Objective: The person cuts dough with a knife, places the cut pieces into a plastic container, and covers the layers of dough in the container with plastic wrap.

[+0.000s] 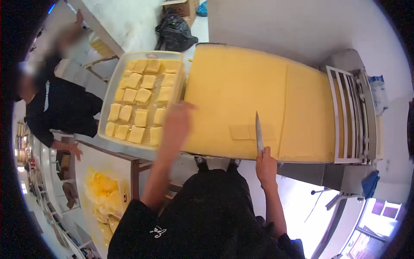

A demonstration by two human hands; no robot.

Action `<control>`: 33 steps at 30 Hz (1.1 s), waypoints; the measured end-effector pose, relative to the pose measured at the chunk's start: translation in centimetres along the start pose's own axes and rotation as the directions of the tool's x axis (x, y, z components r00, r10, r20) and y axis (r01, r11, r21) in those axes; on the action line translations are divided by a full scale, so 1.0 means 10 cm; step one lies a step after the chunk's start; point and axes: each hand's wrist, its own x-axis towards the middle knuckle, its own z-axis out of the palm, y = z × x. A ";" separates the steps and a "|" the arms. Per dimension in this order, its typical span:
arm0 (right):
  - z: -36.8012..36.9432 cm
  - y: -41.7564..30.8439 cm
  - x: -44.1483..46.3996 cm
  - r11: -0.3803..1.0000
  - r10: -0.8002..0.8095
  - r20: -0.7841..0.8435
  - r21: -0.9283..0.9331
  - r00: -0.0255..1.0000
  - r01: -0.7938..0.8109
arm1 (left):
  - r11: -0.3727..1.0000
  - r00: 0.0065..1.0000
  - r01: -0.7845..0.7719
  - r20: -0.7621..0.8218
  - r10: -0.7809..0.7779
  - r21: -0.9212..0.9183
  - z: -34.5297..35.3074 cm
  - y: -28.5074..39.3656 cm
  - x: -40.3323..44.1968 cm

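My right hand (266, 167) grips a knife (258, 134) by its handle, the blade pointing away from me over a wide sheet of yellow dough (237, 90). Just left of the blade, a small strip of dough (240, 132) lies on the sheet near its front edge. My left hand (179, 123), smeared by motion, is over the right rim of a white plastic tray (142, 55), beside the left edge of the sheet. Whether its fingers hold anything cannot be made out. Rows of square dough pieces (141, 117) lie in the tray.
At the right end of the sheet stands a machine with a slatted metal guard (343, 114). A side table (92, 157) at lower left bears yellow, crumbly material in plastic. Another person (64, 99) stands at the left, one hand on that table. A black bag (174, 32) lies behind.
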 end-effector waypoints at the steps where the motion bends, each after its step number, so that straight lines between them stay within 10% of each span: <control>1: -0.03 -0.01 0.00 1.000 0.009 -0.005 -0.007 1.000 -0.009 | 0.982 0.990 -0.139 0.004 0.141 -0.130 0.43 0.26 -0.03; 5: -0.08 -0.09 -0.02 0.993 0.001 0.059 -0.115 0.998 0.006 | 0.985 0.974 -0.172 0.150 0.167 0.020 1.29 0.77 -0.15; 12: 0.22 -0.01 0.26 0.956 -0.202 0.077 -0.203 0.976 0.214 | 0.956 0.901 0.178 0.429 -0.063 -0.234 0.89 0.58 -0.13; 15: 0.22 -0.12 0.39 0.981 -0.094 0.103 -0.163 0.990 0.110 | 0.861 0.871 0.417 0.397 -0.288 -0.290 -0.11 0.28 0.10; 16: 0.22 -0.12 0.42 0.979 -0.118 0.110 -0.152 0.987 0.134 | 0.917 0.939 0.331 0.173 -0.297 -0.221 -0.37 0.02 0.17; 17: 0.21 -0.10 0.41 0.980 -0.115 0.110 -0.152 0.987 0.131 | 0.728 0.881 0.451 0.126 -0.456 -0.516 -0.50 -0.46 0.20; 22: 0.16 -0.14 0.37 0.979 -0.128 0.104 -0.147 0.986 0.143 | 0.879 0.845 0.476 -0.294 -0.448 0.028 -1.16 -1.93 0.40; 25: 0.15 -0.15 0.38 0.981 -0.124 0.104 -0.136 0.987 0.138 | 0.695 0.889 0.442 -0.175 -0.423 0.566 -1.12 -2.03 0.42; 33: 0.22 -0.02 0.38 0.992 -0.114 0.102 -0.035 0.988 0.118 | 0.615 0.984 -0.044 0.140 -0.109 0.788 -0.93 -2.08 0.02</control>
